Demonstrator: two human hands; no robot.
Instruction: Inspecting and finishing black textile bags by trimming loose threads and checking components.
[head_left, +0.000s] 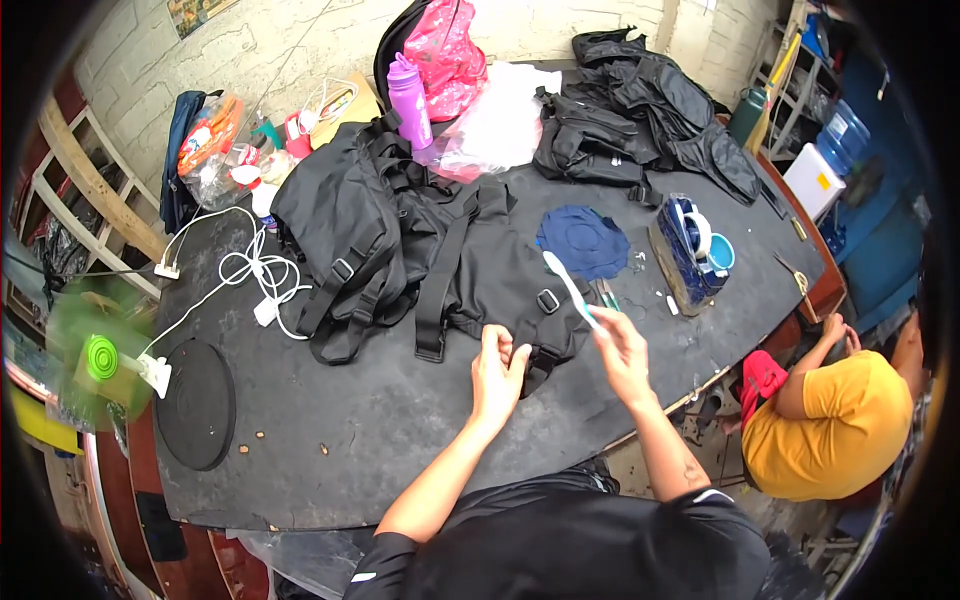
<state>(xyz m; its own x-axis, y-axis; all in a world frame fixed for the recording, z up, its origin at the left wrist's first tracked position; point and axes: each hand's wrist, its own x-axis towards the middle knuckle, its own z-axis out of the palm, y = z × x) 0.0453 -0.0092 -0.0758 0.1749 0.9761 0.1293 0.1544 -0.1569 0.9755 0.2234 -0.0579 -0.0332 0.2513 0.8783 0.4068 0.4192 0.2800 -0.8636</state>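
A white and teal toothbrush (567, 279) is in my right hand (624, 358), its white head end pointing up and to the left over the black bag. My left hand (497, 377) is closed at the lower edge of that black bag (505, 270), with fingers curled at the fabric. The bag lies flat on the dark table, with a wide strap, a buckle and a dangling clip near my hands. Close beyond my right hand are a small pointed tool with a teal handle (607, 294) and a round piece of dark blue cloth (584, 242).
More black bags (345, 215) lie left of my hands, others (600, 140) at the far right. A purple bottle (409, 105), white cables (262, 275), a round black disc (196, 403) and a blue tray (690, 250) share the table (330, 400). A person in yellow (835, 425) sits at right.
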